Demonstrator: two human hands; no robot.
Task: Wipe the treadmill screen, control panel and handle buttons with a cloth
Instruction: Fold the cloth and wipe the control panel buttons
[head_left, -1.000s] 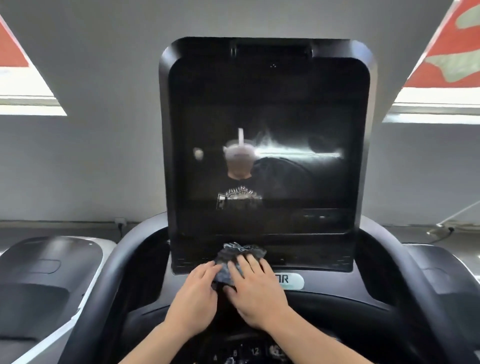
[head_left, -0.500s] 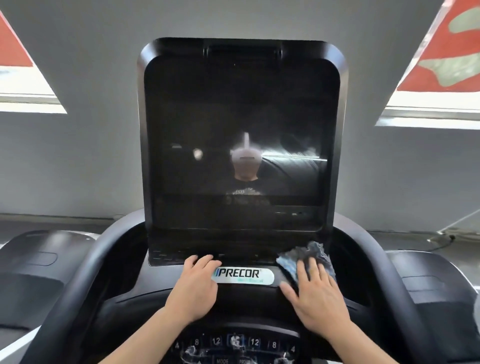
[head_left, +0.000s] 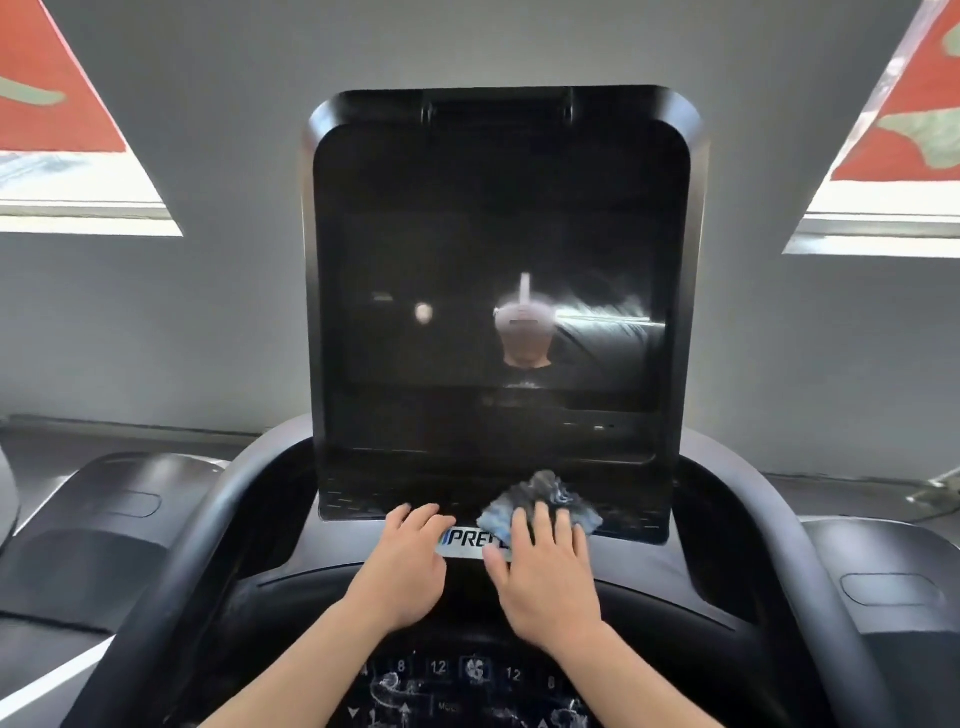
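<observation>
The treadmill's big black screen stands upright ahead of me, dark, with smears and reflections on the glass. A crumpled blue-grey cloth lies on the ledge just below the screen, over the right part of the silver logo plate. My right hand presses flat on the cloth with straight spread fingers. My left hand rests on the ledge left of the logo plate, fingers relaxed, holding nothing. The control panel with lit numbers and wet streaks sits below my wrists.
Black curved handrails wrap both sides of the console. Neighbouring treadmill hoods stand left and right. A grey wall with red-and-white slanted panels is behind.
My right hand has slid the cloth leftward from the console's right corner onto the logo plate. My left hand has stayed beside the logo.
</observation>
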